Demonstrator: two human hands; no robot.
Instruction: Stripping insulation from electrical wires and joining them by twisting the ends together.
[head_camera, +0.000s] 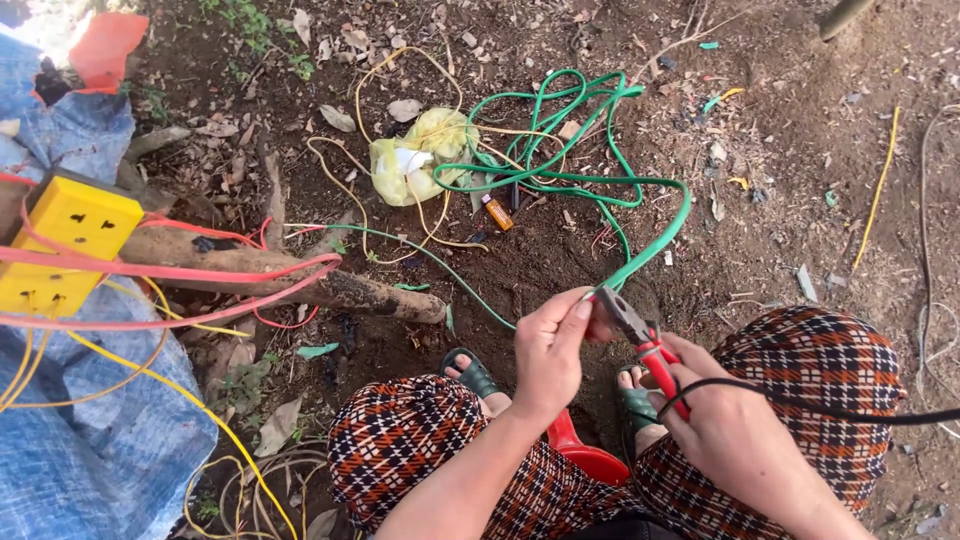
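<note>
Pinched between thumb and fingers of the left hand (553, 345) was the end of a long green flat plastic-sheathed cable (655, 238), which trailed up into loose loops on the bare soil. Closed around the red handles, the right hand (735, 425) held red-handled steel pliers (640, 335), whose jaws seemed to bite that cable end, though fingers hid the contact. Light and limp, the cable looked best held close beside the jaws.
</note>
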